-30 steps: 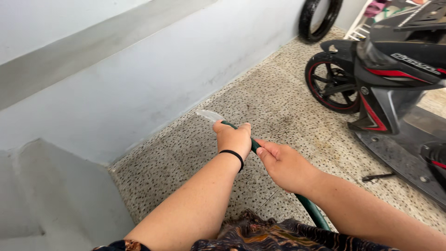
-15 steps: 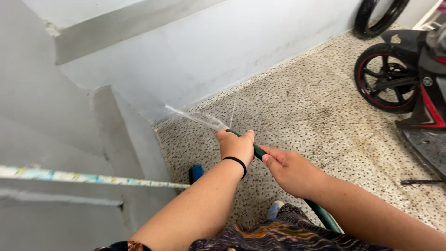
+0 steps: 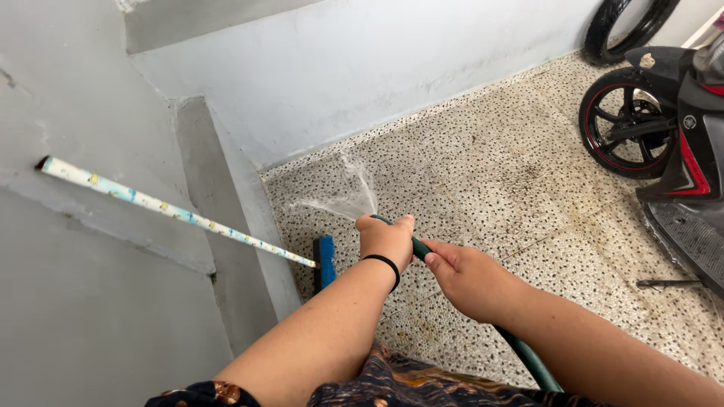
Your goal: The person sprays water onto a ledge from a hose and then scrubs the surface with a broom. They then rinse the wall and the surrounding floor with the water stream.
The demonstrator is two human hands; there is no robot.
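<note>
My left hand grips the end of a dark green hose, thumb pressed over its mouth. A fan of water sprays out toward the base of the grey wall. My right hand holds the same hose just behind the left, and the hose runs on under my right forearm to the bottom edge. A black band circles my left wrist. Left of my left forearm stands a blue brush head on a long pale patterned handle that leans against the wall.
Speckled terrazzo floor lies ahead, bounded by a grey wall with a stepped ledge on the left. A black and red scooter is parked at the right, its kickstand down. A spare tyre leans against the far wall.
The view has swung left, so the scooter slid to the right edge and the brush came into sight. The water spray has turned from leftward to a fan pointing up and ahead.
</note>
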